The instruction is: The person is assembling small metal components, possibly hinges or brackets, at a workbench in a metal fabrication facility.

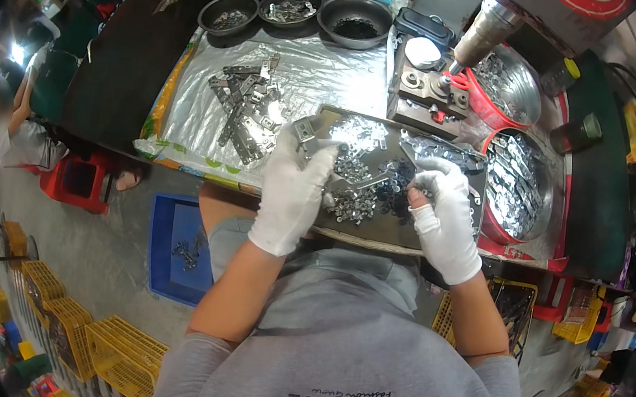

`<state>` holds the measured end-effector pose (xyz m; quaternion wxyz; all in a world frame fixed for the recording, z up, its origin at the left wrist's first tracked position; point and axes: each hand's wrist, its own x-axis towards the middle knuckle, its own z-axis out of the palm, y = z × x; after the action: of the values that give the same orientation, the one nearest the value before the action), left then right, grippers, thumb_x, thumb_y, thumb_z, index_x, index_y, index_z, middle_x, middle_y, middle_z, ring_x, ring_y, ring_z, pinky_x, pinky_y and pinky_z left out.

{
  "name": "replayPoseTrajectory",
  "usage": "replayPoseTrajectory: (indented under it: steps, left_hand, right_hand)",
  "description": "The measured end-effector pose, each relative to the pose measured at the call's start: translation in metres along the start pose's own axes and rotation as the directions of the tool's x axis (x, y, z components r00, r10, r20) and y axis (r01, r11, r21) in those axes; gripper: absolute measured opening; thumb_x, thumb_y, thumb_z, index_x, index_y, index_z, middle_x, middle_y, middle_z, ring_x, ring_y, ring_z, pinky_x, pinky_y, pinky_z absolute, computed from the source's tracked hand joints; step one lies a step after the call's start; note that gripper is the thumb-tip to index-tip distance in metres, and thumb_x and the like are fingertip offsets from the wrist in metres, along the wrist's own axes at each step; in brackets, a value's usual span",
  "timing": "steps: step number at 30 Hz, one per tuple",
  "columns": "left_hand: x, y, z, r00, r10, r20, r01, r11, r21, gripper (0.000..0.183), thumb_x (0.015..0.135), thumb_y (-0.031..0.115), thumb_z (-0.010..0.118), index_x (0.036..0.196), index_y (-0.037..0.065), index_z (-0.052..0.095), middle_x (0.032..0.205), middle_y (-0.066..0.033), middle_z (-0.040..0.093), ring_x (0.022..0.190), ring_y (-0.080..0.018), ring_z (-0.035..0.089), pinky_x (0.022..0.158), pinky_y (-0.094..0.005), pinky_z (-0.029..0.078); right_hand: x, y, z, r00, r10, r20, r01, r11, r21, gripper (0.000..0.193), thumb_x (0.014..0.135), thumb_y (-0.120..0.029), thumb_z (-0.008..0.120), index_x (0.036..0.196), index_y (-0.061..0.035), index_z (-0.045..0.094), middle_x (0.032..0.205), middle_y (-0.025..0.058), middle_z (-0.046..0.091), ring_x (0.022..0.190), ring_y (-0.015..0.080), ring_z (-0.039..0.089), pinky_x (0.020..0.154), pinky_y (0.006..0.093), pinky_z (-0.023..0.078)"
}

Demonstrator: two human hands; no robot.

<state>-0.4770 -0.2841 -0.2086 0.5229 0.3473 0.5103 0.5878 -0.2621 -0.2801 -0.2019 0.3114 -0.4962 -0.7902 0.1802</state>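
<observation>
My left hand [287, 191], in a white glove, is closed on a flat metal bracket [306, 131] that sticks up past the fingers. My right hand [449, 218] wears a white glove with the thumb tip bare; its fingers are bent in toward the thumb, and what they pinch is hidden. Both hands are over a shallow metal tray [345, 237]. Between them lie heaps of small shiny metal parts [353, 205] and a patch of darker small parts [395, 184]. A thin metal strip [368, 181] slants across the heap near my left fingers.
Loose metal brackets [245, 110] lie on the silver sheet at left. Behind are dark bowls [355, 22] of parts. A press ram [487, 33] hangs over a steel die block [429, 101]. Red-rimmed bowls [511, 238] of parts stand right. A blue bin [157, 246] is on the floor.
</observation>
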Motion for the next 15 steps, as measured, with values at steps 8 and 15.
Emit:
replayPoseTrajectory:
  steps: [8,15]
  left_hand:
    - [-0.008,-0.007,0.028,0.993,-0.05,0.106,0.057,0.996,-0.066,0.037,0.093,0.001,0.056,0.129,-0.002,0.045,0.11,-0.0078,0.062,0.096,-0.0111,0.06,0.081,-0.0231,0.049]
    - [-0.007,-0.012,0.03,0.994,0.008,0.111,0.005,0.994,-0.11,0.038,0.093,-0.001,0.055,0.129,-0.003,0.044,0.114,-0.0093,0.061,0.101,-0.0132,0.06,0.087,-0.0261,0.049]
  right_hand:
    - [0.006,-0.019,0.006,0.994,-0.081,0.071,0.084,0.996,-0.029,0.019,0.078,-0.007,0.068,0.096,-0.0046,0.064,0.129,0.0228,0.054,0.12,0.0391,0.046,0.103,0.0476,0.034]
    - [0.005,-0.02,0.01,0.997,-0.054,0.052,0.054,0.999,0.001,0.015,0.074,-0.007,0.071,0.088,-0.0041,0.065,0.126,0.0211,0.055,0.118,0.0381,0.047,0.102,0.045,0.035]
